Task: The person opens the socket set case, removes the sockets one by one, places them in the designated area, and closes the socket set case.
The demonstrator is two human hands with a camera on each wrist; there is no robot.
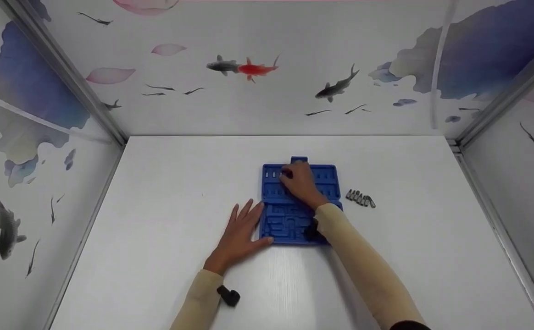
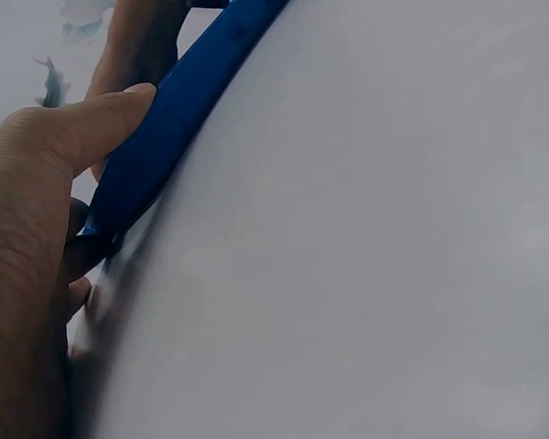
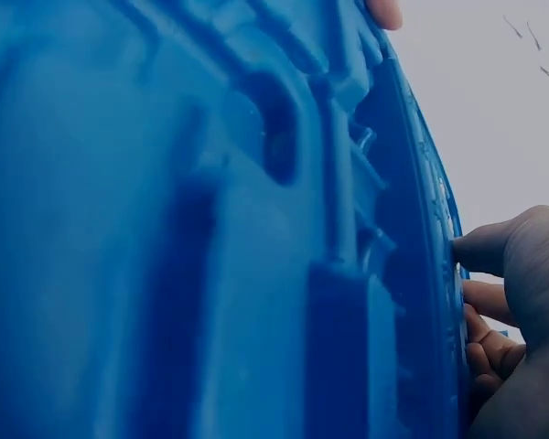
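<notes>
A blue plastic tool case (image 1: pixel 285 240) lies opened flat on the white table, its molded recesses facing up. Two small shiny metal sockets (image 1: pixel 274 174) sit in the far half's upper left row. Beside them my right hand (image 1: pixel 301 181) bends over the case, thumb and fingertips pinching what seems a small socket, mostly hidden by the fingers. In the right wrist view, the case wall blocks the fingertips. My left hand (image 1: pixel 241 231) is spread along the near half's left edge; its thumb (image 2: pixel 119 119) touches the case's front rim.
Several small metal sockets (image 1: pixel 361 198) lie in a slanted row on the table (image 1: pixel 414 256), right of the case. A latch tab (image 1: pixel 299 159) sticks out at the case's far edge. Printed panels wall the table at the back and both sides.
</notes>
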